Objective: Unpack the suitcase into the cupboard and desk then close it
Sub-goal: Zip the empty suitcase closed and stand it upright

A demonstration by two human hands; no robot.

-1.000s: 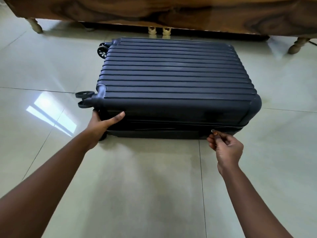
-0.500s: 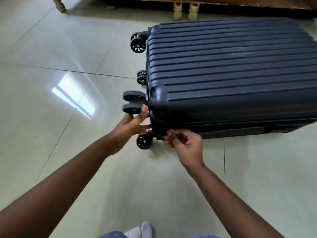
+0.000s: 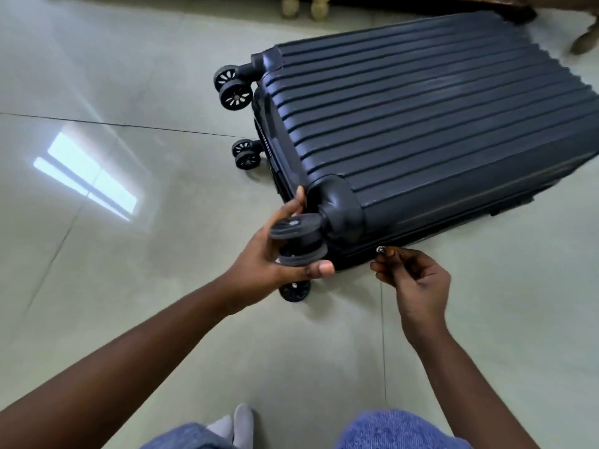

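The dark navy hard-shell suitcase with raised ribs (image 3: 431,124) lies flat and closed on the glossy pale tiled floor (image 3: 113,286), filling the upper right of the frame, its smooth rounded corners carrying black double caster wheels. The left hand (image 3: 269,254) curls its fingers around the nearest black caster wheel (image 3: 296,238) at centre frame, while the right hand (image 3: 415,280) pinches the small silver zipper pull (image 3: 380,249) at the case's near seam (the pull itself tiny and partly covered). The suitcase's far right end is cut off by the frame edge, and blurred turned wooden furniture legs (image 3: 304,8) show along the top.

Head view, steeply down, seemingly near floor (image 3: 129,319).
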